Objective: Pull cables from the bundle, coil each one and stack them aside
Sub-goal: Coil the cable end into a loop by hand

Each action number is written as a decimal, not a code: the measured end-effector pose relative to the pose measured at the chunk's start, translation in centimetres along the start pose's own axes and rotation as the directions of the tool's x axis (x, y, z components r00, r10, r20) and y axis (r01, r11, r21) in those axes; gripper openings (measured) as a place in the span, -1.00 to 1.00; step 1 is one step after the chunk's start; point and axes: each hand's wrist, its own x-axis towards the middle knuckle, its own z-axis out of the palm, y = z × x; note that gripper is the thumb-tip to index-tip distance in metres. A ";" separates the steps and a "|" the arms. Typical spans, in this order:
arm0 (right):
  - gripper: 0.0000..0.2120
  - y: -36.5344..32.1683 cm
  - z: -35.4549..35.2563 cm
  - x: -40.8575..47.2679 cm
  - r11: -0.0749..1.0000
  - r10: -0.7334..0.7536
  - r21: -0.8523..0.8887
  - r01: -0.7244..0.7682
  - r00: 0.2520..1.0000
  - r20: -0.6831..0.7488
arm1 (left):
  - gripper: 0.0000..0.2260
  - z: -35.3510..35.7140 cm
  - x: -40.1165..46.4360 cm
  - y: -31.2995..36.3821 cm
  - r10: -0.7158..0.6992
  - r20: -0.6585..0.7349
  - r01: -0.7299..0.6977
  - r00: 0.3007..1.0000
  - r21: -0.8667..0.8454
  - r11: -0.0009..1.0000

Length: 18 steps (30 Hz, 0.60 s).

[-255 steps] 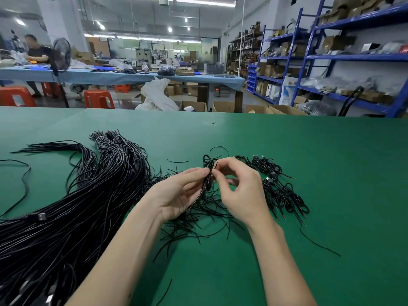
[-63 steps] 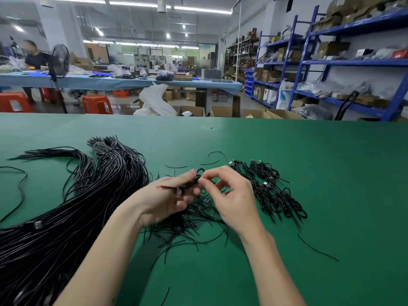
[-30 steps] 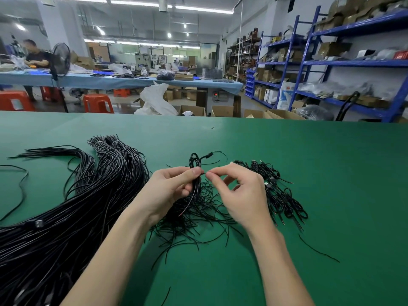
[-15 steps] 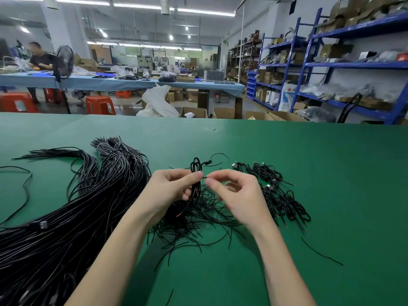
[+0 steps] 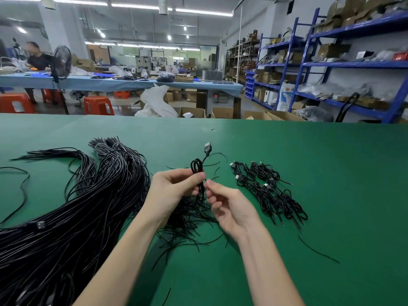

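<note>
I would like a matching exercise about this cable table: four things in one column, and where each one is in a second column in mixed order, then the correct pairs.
Things
1. big cable bundle
2. folded cable
3. pile of coiled cables
4. short loose ties

Places
A. pinched in the left hand, USB plug pointing up
B. on the green table, to the right of the right hand
C. spread over the left part of the table
D. on the table under both hands

Pairs: 1-C, 2-A, 3-B, 4-D
</note>
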 end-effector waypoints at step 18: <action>-0.84 0.5 -0.9 0.6 0.476 -0.668 -0.731 0.489 0.742 0.061 | -0.90 0.5 -0.1 -1.1 -0.097 -0.090 0.106 0.991 0.100 0.989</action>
